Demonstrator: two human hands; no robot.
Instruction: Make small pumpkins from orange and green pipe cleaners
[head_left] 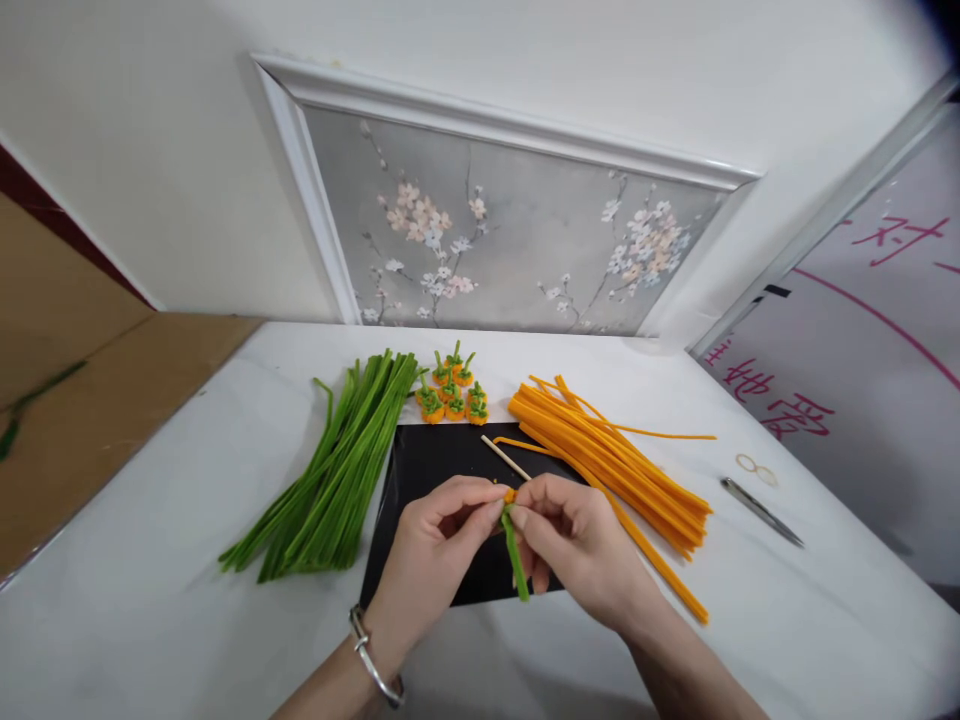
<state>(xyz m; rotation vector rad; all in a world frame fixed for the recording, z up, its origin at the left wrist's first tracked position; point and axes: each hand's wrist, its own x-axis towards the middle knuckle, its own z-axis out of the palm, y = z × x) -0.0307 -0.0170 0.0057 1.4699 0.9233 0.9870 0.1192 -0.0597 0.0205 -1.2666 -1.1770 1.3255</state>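
Note:
My left hand (450,530) and my right hand (574,535) meet over a black mat (442,455), fingertips pinched together. Between them they grip a small orange piece (510,495) joined to a green pipe cleaner (516,560), whose loose end hangs down toward me. Just beyond my fingers a thin wooden stick (504,457) lies on the mat. To the left is a bundle of green pipe cleaners (337,470); to the right, a bundle of orange pipe cleaners (615,455). My fingers hide most of the small orange piece.
Several small orange pumpkin shapes with green tops (452,390) stand behind the mat. Tweezers (761,511) and two pale rings (755,469) lie at the right. A framed floral panel (517,240) backs the white table (187,490); a whiteboard (855,330) stands at the right.

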